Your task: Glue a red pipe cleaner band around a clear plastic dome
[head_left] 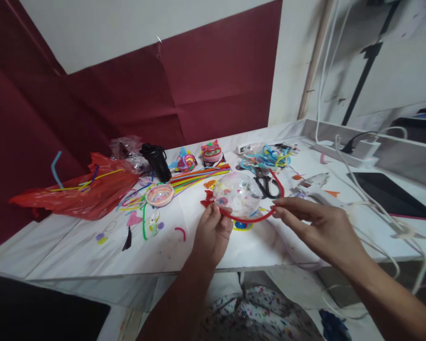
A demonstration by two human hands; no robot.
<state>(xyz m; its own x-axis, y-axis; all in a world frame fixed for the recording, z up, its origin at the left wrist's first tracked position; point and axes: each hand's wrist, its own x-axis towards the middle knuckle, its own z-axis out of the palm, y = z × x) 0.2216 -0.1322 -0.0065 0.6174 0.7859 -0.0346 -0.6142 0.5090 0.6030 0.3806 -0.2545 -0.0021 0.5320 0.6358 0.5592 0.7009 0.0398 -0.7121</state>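
Observation:
A red pipe cleaner (250, 220) curves between my two hands, above the near part of the table. Pinched closed, my left hand (213, 232) grips its left end, close to a red piece (208, 198). The fingers of my right hand (312, 225) are closed on the same pipe cleaner further right, where it bends up and away. Just behind it is a clear round plastic piece (237, 194) with coloured spots. Black-handled scissors (268, 187) lie behind the pipe cleaner. Under it shows a blue and yellow piece (242, 226), partly hidden.
A red plastic bag (99, 194), a black bottle (157, 161) and a small bowl (159, 194) stand left. Coloured pipe cleaners (199, 176) lie mid-table, more in a tangled heap (270, 157) behind. A tablet (392, 192) and white cables (372, 189) occupy the right.

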